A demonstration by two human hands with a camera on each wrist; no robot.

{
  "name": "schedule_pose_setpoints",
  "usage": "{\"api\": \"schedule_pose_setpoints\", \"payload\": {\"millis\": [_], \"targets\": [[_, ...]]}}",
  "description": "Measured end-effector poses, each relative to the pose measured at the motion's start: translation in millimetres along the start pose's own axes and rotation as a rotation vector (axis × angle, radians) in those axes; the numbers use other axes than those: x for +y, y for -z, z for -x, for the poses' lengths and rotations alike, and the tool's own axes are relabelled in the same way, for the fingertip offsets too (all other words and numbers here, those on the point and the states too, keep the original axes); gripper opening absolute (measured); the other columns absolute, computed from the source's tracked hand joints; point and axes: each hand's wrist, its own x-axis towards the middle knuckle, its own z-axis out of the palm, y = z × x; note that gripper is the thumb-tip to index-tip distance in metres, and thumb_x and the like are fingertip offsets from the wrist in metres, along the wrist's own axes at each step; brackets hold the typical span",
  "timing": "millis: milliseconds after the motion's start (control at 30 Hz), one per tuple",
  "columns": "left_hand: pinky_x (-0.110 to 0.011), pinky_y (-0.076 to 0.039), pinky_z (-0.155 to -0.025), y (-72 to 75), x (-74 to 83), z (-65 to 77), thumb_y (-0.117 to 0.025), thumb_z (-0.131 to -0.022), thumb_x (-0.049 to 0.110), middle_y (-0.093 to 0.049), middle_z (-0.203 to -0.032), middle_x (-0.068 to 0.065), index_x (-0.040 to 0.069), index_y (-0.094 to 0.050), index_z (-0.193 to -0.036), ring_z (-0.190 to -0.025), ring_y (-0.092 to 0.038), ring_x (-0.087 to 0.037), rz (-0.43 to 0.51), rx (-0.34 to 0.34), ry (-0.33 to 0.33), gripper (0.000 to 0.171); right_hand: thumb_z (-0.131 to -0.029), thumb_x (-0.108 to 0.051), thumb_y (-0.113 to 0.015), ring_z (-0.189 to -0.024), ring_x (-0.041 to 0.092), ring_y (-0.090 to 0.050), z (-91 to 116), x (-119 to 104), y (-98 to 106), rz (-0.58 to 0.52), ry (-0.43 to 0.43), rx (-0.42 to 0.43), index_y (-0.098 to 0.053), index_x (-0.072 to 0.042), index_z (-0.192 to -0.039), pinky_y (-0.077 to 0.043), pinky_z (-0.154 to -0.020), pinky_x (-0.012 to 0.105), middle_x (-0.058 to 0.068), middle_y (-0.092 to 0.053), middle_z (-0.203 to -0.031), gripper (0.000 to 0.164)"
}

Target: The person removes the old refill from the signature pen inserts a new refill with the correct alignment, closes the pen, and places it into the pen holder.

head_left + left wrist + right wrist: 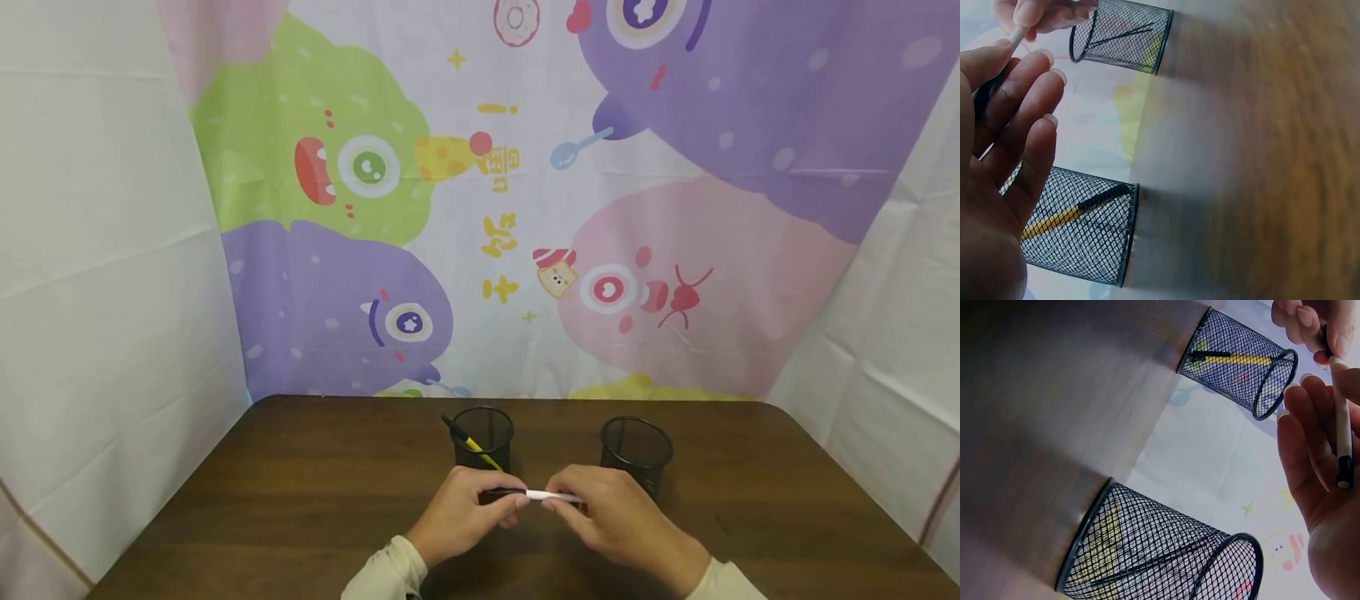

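Note:
Both hands meet at a slim pen (537, 495) with a white barrel and a black end, held roughly level above the table. My left hand (467, 507) pinches its black part between thumb and fingers. From the other side, my right hand (617, 515) pinches the white barrel (1342, 419), whose dark-banded tail end shows over the palm in the right wrist view. On both hands the outer fingers extend loosely. Behind the left hand stands a black mesh pen cup (1085, 247) with a yellow-and-black pen (480, 450) leaning in it.
A second black mesh cup (636, 458) stands upright behind the right hand. Both cups are on the dark brown wooden table (300, 500), toward its back edge. A cartoon-printed cloth (510, 350) hangs behind, with white cloth (112, 250) at either side.

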Motion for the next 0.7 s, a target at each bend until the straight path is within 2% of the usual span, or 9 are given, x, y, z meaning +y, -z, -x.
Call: {"api": "schedule_pose_setpoints", "payload": {"millis": [200, 500, 700], "targets": [[-0.027, -0.059, -0.059, -0.8, 0.6, 1.0, -0.070, -0.095, 0.012, -0.072, -0.077, -0.016, 0.004, -0.075, -0.101, -0.062, -0.069, -0.011, 0.009, -0.003, 0.017, 0.011, -0.082, -0.009, -0.082, -0.067, -0.006, -0.050, 0.8, 0.0, 0.2, 0.000, -0.003, 0.002, -0.066, -0.020, -0.094, -0.042, -0.057, 0.008, -0.016, -0.062, -0.085, 0.023], [-0.030, -0.060, -0.060, 1.3, 2.4, 1.1, -0.072, -0.094, 0.022, -0.073, -0.079, -0.015, 0.009, -0.076, -0.101, -0.064, -0.070, -0.011, 0.063, -0.010, 0.038, 0.015, -0.082, -0.008, -0.082, -0.068, -0.005, -0.051, 0.4, 0.3, 1.0, -0.002, -0.002, 0.004, -0.064, -0.020, -0.094, -0.043, -0.058, 0.009, -0.017, -0.061, -0.085, 0.024], [-0.031, -0.060, -0.061, 1.6, 1.3, 0.7, -0.072, -0.094, 0.027, -0.073, -0.078, -0.011, 0.010, -0.076, -0.100, -0.064, -0.070, -0.011, 0.057, -0.014, 0.046, 0.018, -0.082, -0.009, -0.081, -0.066, -0.003, -0.051, 0.1, 0.3, 1.9, 0.001, 0.003, -0.003, -0.064, -0.021, -0.094, -0.042, -0.058, 0.008, -0.017, -0.059, -0.084, 0.024]]}}
